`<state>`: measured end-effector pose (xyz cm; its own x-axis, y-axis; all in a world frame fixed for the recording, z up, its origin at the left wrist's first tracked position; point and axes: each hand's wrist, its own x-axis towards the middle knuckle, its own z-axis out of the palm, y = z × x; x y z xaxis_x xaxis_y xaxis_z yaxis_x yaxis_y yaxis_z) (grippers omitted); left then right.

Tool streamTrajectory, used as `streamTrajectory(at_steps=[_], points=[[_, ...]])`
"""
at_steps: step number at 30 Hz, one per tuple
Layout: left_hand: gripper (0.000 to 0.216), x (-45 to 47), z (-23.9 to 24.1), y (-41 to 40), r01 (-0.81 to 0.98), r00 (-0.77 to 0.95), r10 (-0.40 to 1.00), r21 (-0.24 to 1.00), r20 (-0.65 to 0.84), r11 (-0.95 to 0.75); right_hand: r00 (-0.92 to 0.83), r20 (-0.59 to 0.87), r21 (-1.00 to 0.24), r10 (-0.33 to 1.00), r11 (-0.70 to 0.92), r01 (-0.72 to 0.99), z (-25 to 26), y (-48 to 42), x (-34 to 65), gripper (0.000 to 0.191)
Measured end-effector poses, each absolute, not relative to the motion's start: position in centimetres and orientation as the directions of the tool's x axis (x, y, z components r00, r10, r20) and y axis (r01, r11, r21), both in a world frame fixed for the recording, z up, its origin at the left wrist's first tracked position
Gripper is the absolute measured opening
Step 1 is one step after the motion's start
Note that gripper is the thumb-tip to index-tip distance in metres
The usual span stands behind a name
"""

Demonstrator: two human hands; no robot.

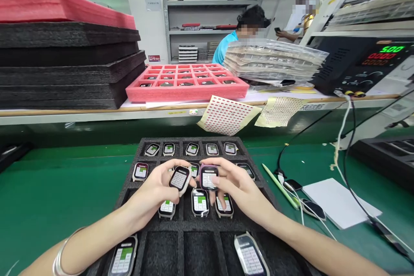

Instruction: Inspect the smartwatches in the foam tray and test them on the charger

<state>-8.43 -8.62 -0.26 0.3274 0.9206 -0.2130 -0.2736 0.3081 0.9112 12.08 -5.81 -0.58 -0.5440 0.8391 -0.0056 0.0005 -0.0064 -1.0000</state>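
Observation:
My left hand [161, 185] grips a smartwatch with a pale case [180, 178], its lit screen facing me. Close beside it, my right hand [234, 185] holds a smartwatch with a purple case [207, 177], the thumb lying on its screen. Both are raised over a black foam tray [163, 246] divided into compartments. Several strapless watches lie in the tray, such as the watch [200, 202] just below my hands, showing white and green screens. Another watch [250, 255] sits tilted in the front row. Parts of the middle rows are hidden behind my hands.
A pink foam tray [187, 91] with small parts stands on the shelf ahead, beside stacked black foam [64, 82]. A power supply [365, 64] is at right. Cables, a green pen [280, 186] and white paper [341, 202] lie right. Two people are beyond the shelf.

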Motion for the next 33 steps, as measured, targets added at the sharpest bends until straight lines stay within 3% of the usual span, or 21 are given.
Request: streamTrajectory(at_steps=[6, 13, 19, 25, 33], points=[[0.059, -8.3, -0.6, -8.9, -0.310, 0.321, 0.931, 0.909, -0.176, 0.279, -0.463, -0.003, -0.993, 0.886, 0.053, 0.106, -0.3, -6.4, 11.9, 0.021], [0.047, -8.1, -0.4, -9.2, -0.481, 0.438, 0.891, 0.805, -0.121, 0.346, -0.456, 0.006, -0.997, 0.890, 0.043, 0.071, 0.2, -6.9, 12.4, 0.030], [0.032, -7.7, -1.0, -9.0, -0.388, 0.347, 0.937, 0.902, -0.048, 0.190, -0.444, 0.037, -0.997, 0.895, 0.065, 0.049, -0.2, -6.9, 12.9, 0.032], [0.035, -7.8, -1.6, -8.5, -0.339, 0.317, 0.948, 0.932, -0.018, 0.131, -0.487, 0.034, -0.998, 0.873, 0.052, 0.024, -0.3, -7.1, 12.9, 0.032], [0.045, -7.6, -0.8, -9.3, -0.493, 0.312, 0.950, 0.850, -0.028, 0.187, -0.452, 0.051, -0.998, 0.891, 0.063, 0.013, -0.1, -7.1, 13.0, 0.036]])
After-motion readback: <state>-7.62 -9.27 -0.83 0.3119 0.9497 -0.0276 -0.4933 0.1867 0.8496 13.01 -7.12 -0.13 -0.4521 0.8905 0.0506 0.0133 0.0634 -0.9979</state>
